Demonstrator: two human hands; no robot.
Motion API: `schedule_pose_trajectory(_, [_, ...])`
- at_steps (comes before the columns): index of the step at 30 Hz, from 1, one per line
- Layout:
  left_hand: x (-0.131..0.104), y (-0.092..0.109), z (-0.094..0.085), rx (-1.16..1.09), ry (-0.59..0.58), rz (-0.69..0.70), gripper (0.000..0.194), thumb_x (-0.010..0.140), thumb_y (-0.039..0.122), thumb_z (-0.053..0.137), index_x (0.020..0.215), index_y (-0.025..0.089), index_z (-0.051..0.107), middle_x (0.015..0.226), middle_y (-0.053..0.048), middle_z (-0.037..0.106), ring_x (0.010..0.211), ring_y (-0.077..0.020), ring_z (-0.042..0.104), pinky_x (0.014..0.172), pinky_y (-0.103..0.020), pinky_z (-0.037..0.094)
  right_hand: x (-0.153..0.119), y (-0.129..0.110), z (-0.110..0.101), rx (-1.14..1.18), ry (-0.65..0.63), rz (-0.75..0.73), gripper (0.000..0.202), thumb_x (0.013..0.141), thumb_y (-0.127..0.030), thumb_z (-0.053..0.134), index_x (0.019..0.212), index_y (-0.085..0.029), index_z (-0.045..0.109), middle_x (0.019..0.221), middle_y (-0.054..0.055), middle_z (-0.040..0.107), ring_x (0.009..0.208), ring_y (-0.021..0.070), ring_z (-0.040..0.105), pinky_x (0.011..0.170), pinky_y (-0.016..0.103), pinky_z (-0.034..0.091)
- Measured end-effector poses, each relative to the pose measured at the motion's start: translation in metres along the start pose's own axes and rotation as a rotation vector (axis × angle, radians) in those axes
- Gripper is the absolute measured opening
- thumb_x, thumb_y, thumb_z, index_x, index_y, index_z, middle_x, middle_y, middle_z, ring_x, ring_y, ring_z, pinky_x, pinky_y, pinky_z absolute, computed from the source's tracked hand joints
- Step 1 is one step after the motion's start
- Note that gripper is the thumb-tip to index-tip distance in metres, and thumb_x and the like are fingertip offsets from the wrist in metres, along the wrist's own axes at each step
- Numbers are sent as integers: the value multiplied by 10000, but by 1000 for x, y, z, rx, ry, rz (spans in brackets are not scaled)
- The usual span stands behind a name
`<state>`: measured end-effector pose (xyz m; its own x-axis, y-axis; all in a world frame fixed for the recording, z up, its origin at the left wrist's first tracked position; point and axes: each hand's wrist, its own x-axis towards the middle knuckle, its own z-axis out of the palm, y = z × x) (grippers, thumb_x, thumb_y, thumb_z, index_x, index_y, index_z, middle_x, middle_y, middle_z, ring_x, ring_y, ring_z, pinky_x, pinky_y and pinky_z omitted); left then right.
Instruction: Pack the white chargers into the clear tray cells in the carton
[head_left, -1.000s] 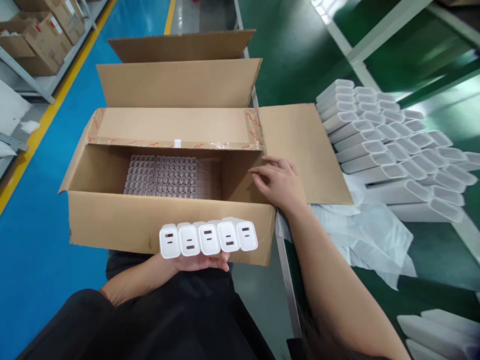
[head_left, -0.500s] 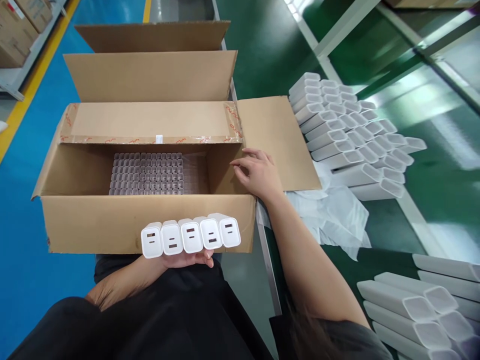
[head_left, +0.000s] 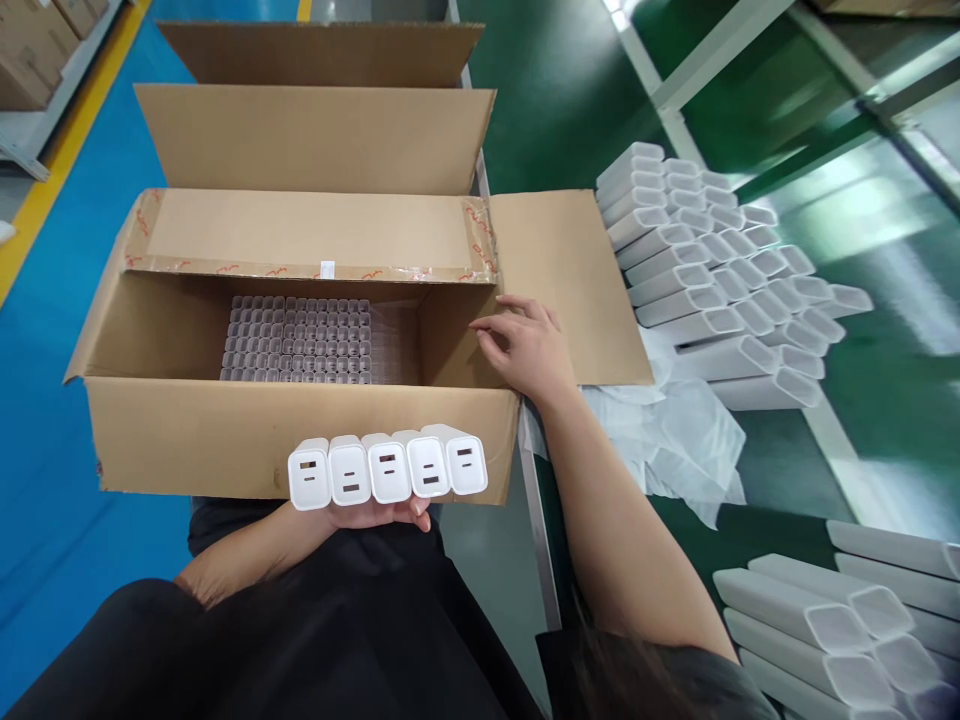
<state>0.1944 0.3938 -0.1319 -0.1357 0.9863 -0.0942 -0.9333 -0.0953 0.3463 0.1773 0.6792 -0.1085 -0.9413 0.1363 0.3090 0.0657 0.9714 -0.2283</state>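
Observation:
Several white plastic charger housings (head_left: 388,470) stand side by side in a row, their port-slotted ends facing me. My left hand (head_left: 379,514) is palm up beneath the row and holds it in front of the box; most of its fingers are hidden by the housings. An open cardboard box (head_left: 187,435) lies ahead, with a grid of small clear-walled pieces (head_left: 300,340) inside. Over the box's right edge, beside its side flap (head_left: 570,280), rests my right hand (head_left: 525,345). Its fingers are loosely bent and apart, with nothing in them.
On the right, a stack of white oval tubes (head_left: 720,270) stands behind a crumpled clear plastic sheet (head_left: 690,435). More white tubes (head_left: 825,620) lie at the lower right. Cartons (head_left: 34,50) sit on a shelf at the far left.
The view has shifted slightly, so the box top appears higher and the tubes farther right. Both hands keep nearly the same pose, the left one still under the housings.

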Motion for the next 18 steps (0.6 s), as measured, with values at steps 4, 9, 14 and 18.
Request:
schedule_pose_trajectory(4, [2, -1, -1, -3, -26, -4, 334, 687, 529, 737, 783, 215, 671, 770, -55, 665, 733, -184, 629, 730, -354, 533, -1, 1, 1, -7, -4, -1, 255, 898, -271, 496, 933, -238, 747, 953, 81, 768, 1227, 317, 562, 1022, 540, 401])
schedule_pose_trajectory(9, [4, 2, 1, 6, -34, 9, 334, 751, 558, 657, 833, 236, 687, 772, -42, 650, 728, -178, 620, 705, -340, 523, -1, 4, 3, -15, 0, -8, 265, 903, -281, 493, 935, -221, 749, 961, 91, 767, 1220, 312, 568, 1024, 521, 405])
schedule_pose_trajectory(14, [6, -1, 1, 96, 14, 5, 402, 798, 604, 558, 751, 212, 629, 707, -38, 607, 696, -177, 604, 709, -363, 520, -2, 5, 3, -11, 0, -8, 264, 902, -287, 498, 935, -229, 754, 959, 87, 768, 1216, 320, 570, 1017, 529, 406])
schedule_pose_trajectory(18, [5, 2, -2, 284, 127, 9, 404, 682, 600, 679, 730, 204, 616, 692, -44, 606, 737, -219, 632, 758, -414, 529, -2, 4, 2, -3, 14, -26, 261, 907, -279, 506, 932, -217, 758, 952, 97, 766, 1202, 323, 582, 1008, 530, 420])
